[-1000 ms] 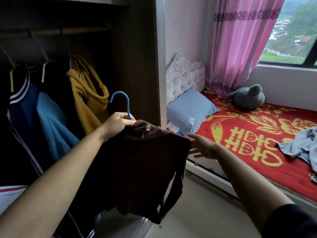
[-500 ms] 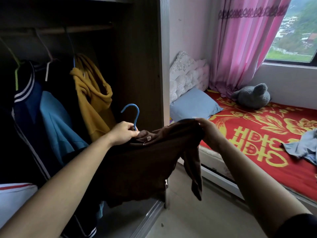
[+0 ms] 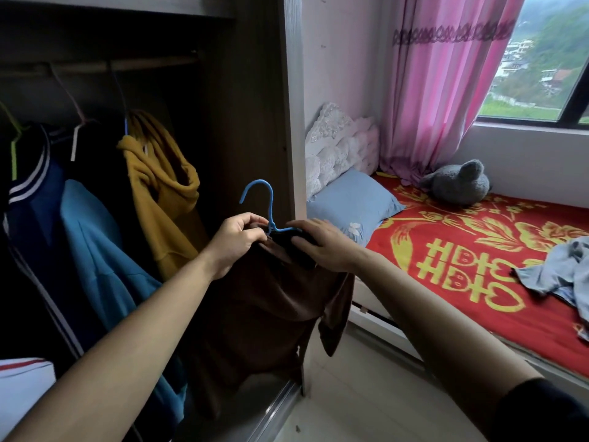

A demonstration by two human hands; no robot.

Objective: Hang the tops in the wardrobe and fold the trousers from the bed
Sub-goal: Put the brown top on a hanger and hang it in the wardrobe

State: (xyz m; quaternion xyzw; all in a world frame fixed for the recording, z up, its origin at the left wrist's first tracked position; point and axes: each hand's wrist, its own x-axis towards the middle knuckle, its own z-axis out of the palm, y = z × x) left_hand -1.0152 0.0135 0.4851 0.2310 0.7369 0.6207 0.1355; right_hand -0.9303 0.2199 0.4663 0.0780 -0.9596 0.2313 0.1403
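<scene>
Holding a brown top [image 3: 264,314] on a blue hanger [image 3: 271,209] before the open wardrobe [image 3: 255,90], left hand [image 3: 237,242] with fingers curled tight on collar and hanger neck, right hand [image 3: 322,248] pinching the top's shoulder, pale blue garment [image 3: 561,275] lying on the bed [image 3: 478,250]

1 head camera looks forward-down, near the wardrobe [image 3: 248,106].

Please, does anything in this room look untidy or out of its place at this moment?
Yes. A light blue garment lies crumpled on the red bedspread at the right, unfolded. The brown top sits unevenly on the blue hanger: one sleeve dangles lower on the right side.
</scene>
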